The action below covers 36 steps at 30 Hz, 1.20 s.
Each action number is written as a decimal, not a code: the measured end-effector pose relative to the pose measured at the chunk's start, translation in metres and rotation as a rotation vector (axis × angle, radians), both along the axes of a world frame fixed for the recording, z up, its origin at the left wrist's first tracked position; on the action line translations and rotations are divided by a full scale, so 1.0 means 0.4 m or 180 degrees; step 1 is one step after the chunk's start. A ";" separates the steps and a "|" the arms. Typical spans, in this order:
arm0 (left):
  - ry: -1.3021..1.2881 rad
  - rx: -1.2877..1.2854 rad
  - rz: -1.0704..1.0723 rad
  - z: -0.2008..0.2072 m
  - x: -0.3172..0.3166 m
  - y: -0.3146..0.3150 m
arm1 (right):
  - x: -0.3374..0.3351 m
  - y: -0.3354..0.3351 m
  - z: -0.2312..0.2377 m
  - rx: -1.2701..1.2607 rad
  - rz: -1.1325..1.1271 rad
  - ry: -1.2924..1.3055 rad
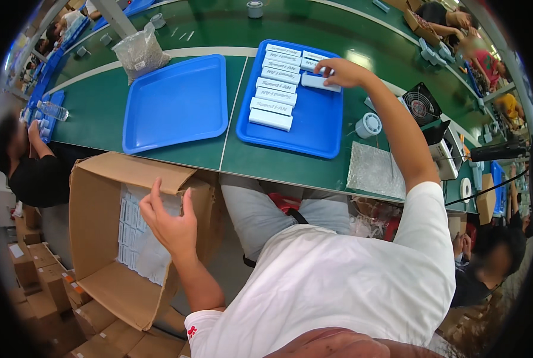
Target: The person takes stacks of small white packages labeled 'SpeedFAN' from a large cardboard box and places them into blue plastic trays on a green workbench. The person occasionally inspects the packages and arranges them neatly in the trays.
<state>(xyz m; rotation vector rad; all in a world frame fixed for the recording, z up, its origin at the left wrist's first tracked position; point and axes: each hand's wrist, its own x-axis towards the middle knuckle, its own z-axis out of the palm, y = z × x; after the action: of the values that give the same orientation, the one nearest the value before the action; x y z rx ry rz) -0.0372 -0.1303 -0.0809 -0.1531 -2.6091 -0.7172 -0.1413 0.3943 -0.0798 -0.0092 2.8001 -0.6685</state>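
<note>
Near the far right corner of the right tray [314,134], the right hand [341,71] rests its fingertips on a white box [321,82], pinching it lightly. That box lies long axis left-to-right, starting a second column beside the stacked row of boxes [275,89]. Left hand [168,221] hovers open, holding nothing, over the carton [99,227] beside the table's near edge.

This was a factory packing line: a long green worktop [177,152] carried flat blue plastic trays [177,104], one lined with small white cardboard boxes [270,119]. Brown cardboard cartons [93,209] stood stacked on the floor, and other seated workers [31,170] lined both sides.
</note>
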 end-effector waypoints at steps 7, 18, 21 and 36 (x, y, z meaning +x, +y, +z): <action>0.0098 -0.1001 -0.1327 0.013 -0.185 0.194 | -0.054 0.054 -0.114 0.0609 0.0103 0.0812; -0.0012 -0.1142 -0.0798 -0.023 -0.362 0.257 | 0.425 -0.329 -0.059 0.0105 -0.0555 0.1826; 0.0410 -0.0421 -0.1176 0.086 -0.347 0.217 | 0.429 -0.335 -0.169 0.0161 -0.0931 0.1807; 0.2239 -0.0139 -0.2543 0.369 -0.216 0.101 | 0.225 -0.472 -0.269 -0.0435 -0.0638 0.1777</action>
<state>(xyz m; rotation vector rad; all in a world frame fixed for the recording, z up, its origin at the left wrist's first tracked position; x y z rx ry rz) -0.1235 -0.0898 0.0668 -1.2568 -1.8280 -0.6733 -0.0513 0.2055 -0.1876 0.0706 3.3077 -1.0429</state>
